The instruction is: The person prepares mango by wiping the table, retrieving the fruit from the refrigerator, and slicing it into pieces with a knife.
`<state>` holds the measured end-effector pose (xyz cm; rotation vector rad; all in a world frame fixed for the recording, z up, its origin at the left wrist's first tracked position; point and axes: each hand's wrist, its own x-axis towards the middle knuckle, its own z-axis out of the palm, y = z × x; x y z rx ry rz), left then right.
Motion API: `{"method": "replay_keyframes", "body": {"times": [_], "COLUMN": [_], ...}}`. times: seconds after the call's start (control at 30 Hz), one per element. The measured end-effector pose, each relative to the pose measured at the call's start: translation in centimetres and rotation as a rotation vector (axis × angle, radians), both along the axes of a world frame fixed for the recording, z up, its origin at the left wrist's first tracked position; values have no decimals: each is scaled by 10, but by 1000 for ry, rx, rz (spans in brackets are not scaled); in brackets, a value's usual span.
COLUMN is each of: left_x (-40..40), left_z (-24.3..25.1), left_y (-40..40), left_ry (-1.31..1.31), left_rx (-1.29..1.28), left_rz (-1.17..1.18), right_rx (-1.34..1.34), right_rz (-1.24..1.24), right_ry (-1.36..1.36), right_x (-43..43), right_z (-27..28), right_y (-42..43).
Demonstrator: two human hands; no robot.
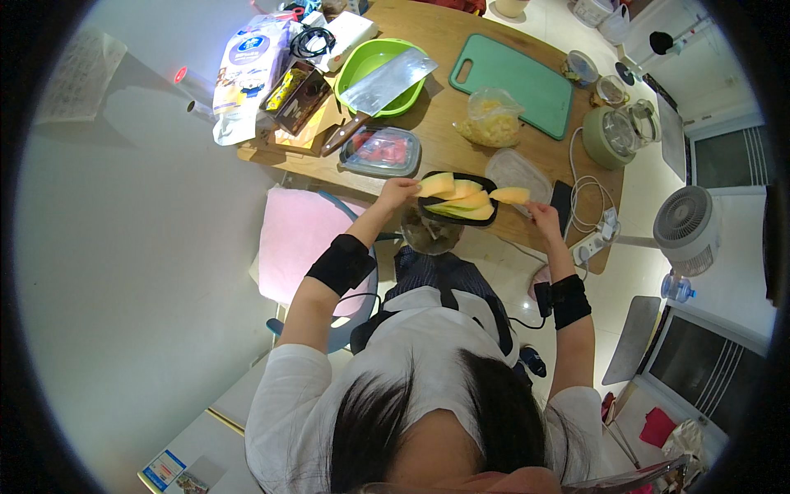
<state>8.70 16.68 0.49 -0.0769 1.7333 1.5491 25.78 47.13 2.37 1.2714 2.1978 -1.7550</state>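
Note:
A black plastic container filled with pale orange melon slices is before me at the table's front edge. At its left end, the fingers of my left hand pinch the end of a melon slice that lies over the rim. My right hand grips the outer end of another melon slice, which sticks out past the container's right side. Beside it on the table is a translucent plastic lid. Partly hidden below the container is a clear bin or bag with dark scraps inside.
A cleaver rests across a green basin, near a lidded box of red fruit. Farther right are a bag of yellow pieces, a green cutting board, a black phone-like slab and a power strip with cables.

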Motion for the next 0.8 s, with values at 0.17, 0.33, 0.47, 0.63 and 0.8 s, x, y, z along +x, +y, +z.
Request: {"method": "replay_keyframes", "body": {"times": [0.17, 0.33, 0.47, 0.63, 0.8], "left_x": [1, 8, 16, 23, 26], "left_z": [-32, -28, -14, 0, -3], "left_y": [16, 33, 31, 24, 18], "left_ry": [188, 529, 720, 1122, 1171], "left_rx": [-130, -294, -367, -464, -449], "left_rz": [-107, -294, -328, -474, -455], "right_rx": [21, -28, -71, -120, -168], "right_rz": [130, 169, 128, 110, 52], "right_ry": [-42, -28, -81, -52, -37], "right_x": [-10, -7, -12, -15, -28], "right_z": [7, -17, -10, -5, -13], "right_y": [-13, -10, -23, -30, -43]}}
